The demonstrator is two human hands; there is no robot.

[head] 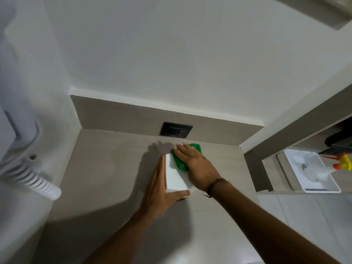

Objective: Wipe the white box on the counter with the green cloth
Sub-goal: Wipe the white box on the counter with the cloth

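A white box stands on the grey counter, near the back wall. My left hand clasps its left side, with the thumb across the near bottom edge. My right hand lies flat on top of the box and presses the green cloth onto its upper surface. The cloth is bunched under my palm and fingers, and it sticks out past the fingertips at the far end. Much of the box's right side is hidden by my right hand and wrist.
A black wall socket sits in the grey backsplash just behind the box. A white coiled hose hangs at the left wall. To the right, a lower shelf holds a white tray and a spray bottle with a yellow and orange nozzle.
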